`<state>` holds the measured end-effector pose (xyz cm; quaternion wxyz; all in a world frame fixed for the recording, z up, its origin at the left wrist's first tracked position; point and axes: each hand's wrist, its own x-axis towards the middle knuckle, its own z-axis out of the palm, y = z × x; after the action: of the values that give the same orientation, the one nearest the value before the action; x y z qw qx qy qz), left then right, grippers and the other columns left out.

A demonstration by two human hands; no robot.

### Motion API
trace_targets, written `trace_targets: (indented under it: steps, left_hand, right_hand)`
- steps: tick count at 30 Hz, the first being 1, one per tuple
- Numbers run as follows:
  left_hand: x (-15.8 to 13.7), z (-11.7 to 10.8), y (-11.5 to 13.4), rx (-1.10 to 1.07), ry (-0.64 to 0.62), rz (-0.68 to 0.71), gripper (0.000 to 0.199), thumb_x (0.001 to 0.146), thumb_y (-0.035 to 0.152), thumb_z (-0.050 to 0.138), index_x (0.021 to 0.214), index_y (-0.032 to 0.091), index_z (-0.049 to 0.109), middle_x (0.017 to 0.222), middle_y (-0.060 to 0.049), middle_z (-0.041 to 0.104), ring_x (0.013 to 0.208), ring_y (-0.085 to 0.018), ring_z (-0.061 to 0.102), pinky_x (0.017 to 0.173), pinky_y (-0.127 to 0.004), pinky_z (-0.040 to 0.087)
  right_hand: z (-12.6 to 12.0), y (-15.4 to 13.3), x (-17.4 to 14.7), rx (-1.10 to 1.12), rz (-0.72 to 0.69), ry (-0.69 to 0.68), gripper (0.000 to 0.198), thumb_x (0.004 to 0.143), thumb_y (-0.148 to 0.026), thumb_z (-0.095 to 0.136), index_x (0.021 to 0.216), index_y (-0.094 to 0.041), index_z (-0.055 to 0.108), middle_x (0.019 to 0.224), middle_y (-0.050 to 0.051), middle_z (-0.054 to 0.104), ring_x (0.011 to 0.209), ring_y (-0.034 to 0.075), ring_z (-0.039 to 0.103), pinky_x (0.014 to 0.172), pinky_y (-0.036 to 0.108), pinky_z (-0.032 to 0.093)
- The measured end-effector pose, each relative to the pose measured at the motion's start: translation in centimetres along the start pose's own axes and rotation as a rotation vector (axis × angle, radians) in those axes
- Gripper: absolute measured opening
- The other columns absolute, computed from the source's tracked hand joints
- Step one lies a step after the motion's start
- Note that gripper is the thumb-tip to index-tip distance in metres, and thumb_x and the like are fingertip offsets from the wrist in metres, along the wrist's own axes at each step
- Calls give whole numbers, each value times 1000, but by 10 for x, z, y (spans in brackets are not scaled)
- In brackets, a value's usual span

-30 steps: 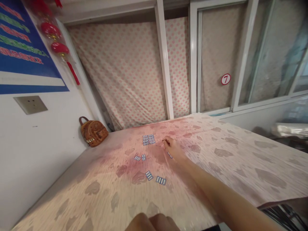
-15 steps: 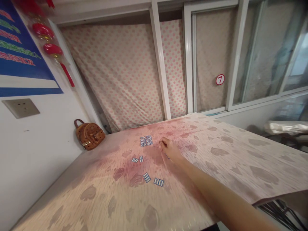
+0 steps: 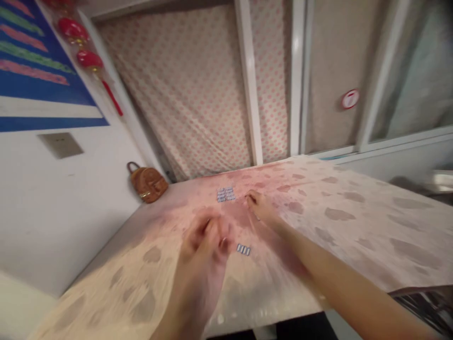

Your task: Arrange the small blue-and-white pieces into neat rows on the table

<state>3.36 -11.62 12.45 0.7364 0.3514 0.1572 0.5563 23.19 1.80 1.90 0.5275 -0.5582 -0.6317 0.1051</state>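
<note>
My right hand (image 3: 261, 208) rests on the far part of the tablecloth, its fingers pinched together. Whatever they hold, if anything, cannot be made out. A blue-edged bit shows under that hand. Just left of it lies a grid of small flat blue-and-white striped pieces (image 3: 225, 194). My left hand (image 3: 208, 236) is over the middle of the table, smeared by motion, with fingers that look curled. Beside its fingertips, to the right, lies a single blue-and-white striped piece (image 3: 243, 249). The table area beneath my left hand is hidden.
A patterned tablecloth (image 3: 339, 215) covers the table. In the far left corner a small brown backpack (image 3: 148, 184) leans against the wall. Behind the table hang a dotted curtain (image 3: 184, 94) and white window frames. Dark rods or cables (image 3: 424, 302) show below the right edge.
My left hand has come into view from below and covers the spot where several striped pieces lay. My right hand keeps its pinch by the grid. The view has shifted, moving the scene rightward and up.
</note>
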Motion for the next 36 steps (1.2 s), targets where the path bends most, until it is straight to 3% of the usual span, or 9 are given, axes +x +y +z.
trace_targets:
  steps: [2,10,23,31,36]
  left_hand:
    - [7,-5,0,-44,13,23,20,80,13,73,98,20,68,82,0,62,75,-8,63,68,-15,54]
    - [38,-15,-12,-134,51,-70,21,81,6,67,99,15,66,84,0,63,77,-7,66,72,-14,56]
    - [46,-18,-16,-288,-11,-197,20,90,4,49,100,16,62,84,-2,54,71,-6,58,69,-15,53]
    - [49,-23,-13,-311,-59,-200,27,79,-2,50,97,16,60,83,-2,51,72,-8,57,68,-16,51]
    - [48,-24,-16,-301,-112,-185,27,79,-4,50,95,16,60,81,-1,51,71,-6,56,64,-12,49]
  right_hand:
    - [0,4,2,-9,-35,-1,19,85,-23,43,70,-21,55,63,1,59,61,15,52,59,26,35]
    - [2,15,7,-49,-48,-38,18,86,-25,45,77,-21,60,61,0,62,55,14,54,58,26,37]
    - [0,9,5,-35,-19,-40,18,86,-26,45,74,-21,57,58,-1,59,53,14,54,57,26,36]
    - [0,4,3,-47,-87,-31,19,87,-26,44,72,-22,55,59,0,61,52,14,53,57,26,37]
    - [0,3,2,-61,-87,-29,19,87,-26,45,74,-22,57,60,1,61,52,14,53,57,26,37]
